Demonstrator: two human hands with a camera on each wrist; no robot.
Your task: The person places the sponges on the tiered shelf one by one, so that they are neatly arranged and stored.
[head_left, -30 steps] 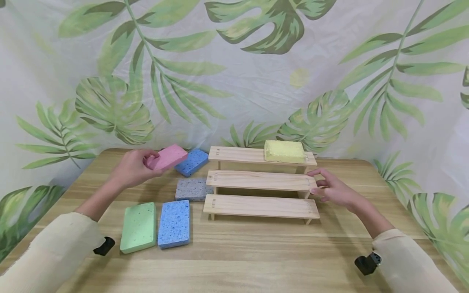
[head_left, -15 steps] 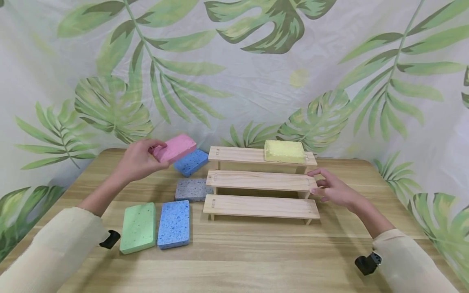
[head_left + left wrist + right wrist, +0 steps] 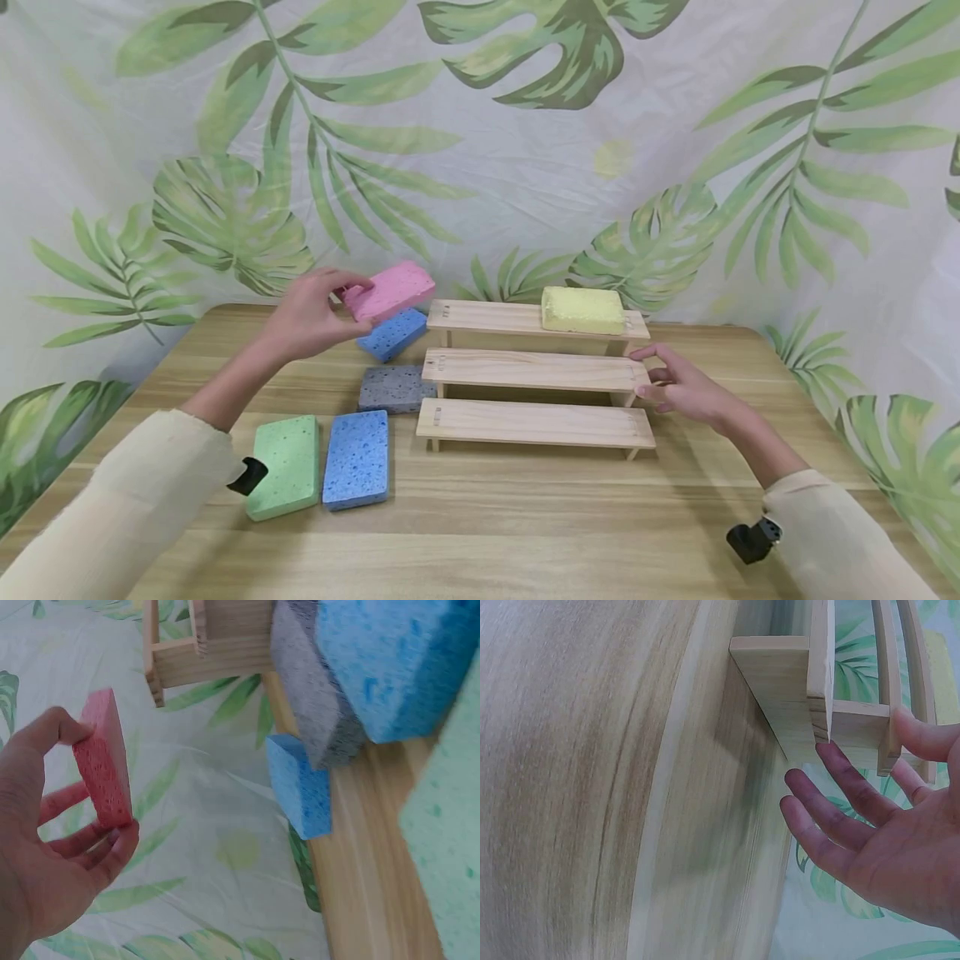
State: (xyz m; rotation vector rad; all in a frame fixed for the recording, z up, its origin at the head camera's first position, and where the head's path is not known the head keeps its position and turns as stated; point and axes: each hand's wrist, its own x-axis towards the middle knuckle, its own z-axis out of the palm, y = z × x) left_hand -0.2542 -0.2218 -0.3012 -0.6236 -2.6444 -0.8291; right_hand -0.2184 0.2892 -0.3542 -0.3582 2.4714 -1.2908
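Note:
My left hand (image 3: 311,312) pinches a pink sponge (image 3: 393,290) between thumb and fingers, raised above the back left of the table. Below it lies a blue sponge (image 3: 392,335); a grey sponge (image 3: 396,388) is nearer, against the rack's left side. A three-tier wooden rack (image 3: 536,422) stands right of them, with a yellow sponge (image 3: 583,310) on the right part of its top tier. At the rack's right end, my right hand (image 3: 686,387) holds the middle board's end between thumb and index finger. The other fingers (image 3: 821,814) spread loosely beside the front board.
A green sponge (image 3: 285,467) and another blue sponge (image 3: 356,460) lie side by side at the front left. The wooden table (image 3: 540,525) reaches back to a leaf-patterned cloth (image 3: 525,183) hanging behind it.
My left hand has carried the pink sponge right and upward, closer to the rack's top tier. My right hand stays at the rack's right end.

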